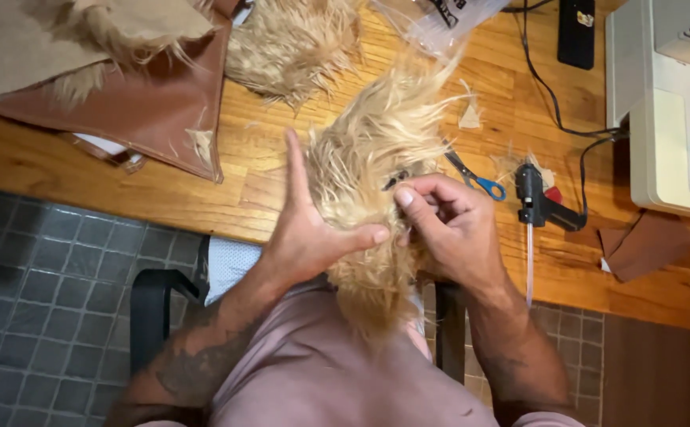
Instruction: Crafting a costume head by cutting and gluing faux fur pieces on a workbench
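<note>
Head view, centre of frame: a piece of long-pile blond faux fur is held above the near edge of the wooden table, its lower end hanging toward the person's lap. The left hand supports the fur from the left side; the index finger is extended upward along the pile, and the thumb presses across the front of the fur. The right hand is curled closed, its fingertips pinching into the pile at a small dark spot just right of centre. What exactly is pinched cannot be told.

Right of the hands, blue-handled scissors lie on the table, partly hidden by the fur. Just beside them lies a black glue gun with a glue stick projecting toward the lower edge; its cord runs to the upper right. A beige machine occupies the right edge. Brown leather-like sheet and more fur scraps lie at upper left and top centre.

Risks, as judged: long fibres may drift onto the glue gun nozzle and stick. Loose pile hides the pinch point, so the fingers may lose their place. The scissors, half covered, could be snagged when the fur shifts.
</note>
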